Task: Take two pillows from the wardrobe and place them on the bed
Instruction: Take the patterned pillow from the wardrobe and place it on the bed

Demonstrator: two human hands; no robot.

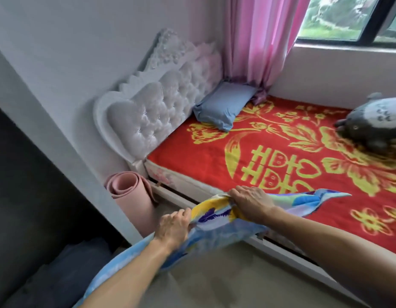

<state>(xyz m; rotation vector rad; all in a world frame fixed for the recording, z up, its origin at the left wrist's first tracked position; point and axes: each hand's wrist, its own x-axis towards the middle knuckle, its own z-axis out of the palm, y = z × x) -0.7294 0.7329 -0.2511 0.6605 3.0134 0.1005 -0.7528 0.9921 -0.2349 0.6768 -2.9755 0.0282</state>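
Observation:
I hold a colourful pillow (217, 225) with a blue, yellow and purple print in front of me, over the near edge of the bed (192, 161). My left hand (173, 225) grips its left end and my right hand (251, 202) grips its upper edge. One corner of it sticks out to the right above the red and yellow bedspread. A plain blue pillow (223, 105) lies at the far corner of the bed, leaning against the tufted white headboard (157, 110).
A grey plush toy (374, 123) lies on the bed at the right. A rolled pink mat (130, 198) stands on the floor between the wall and the bed's corner. A pink curtain (259, 36) hangs beside the window. A dark piece of furniture fills the lower left.

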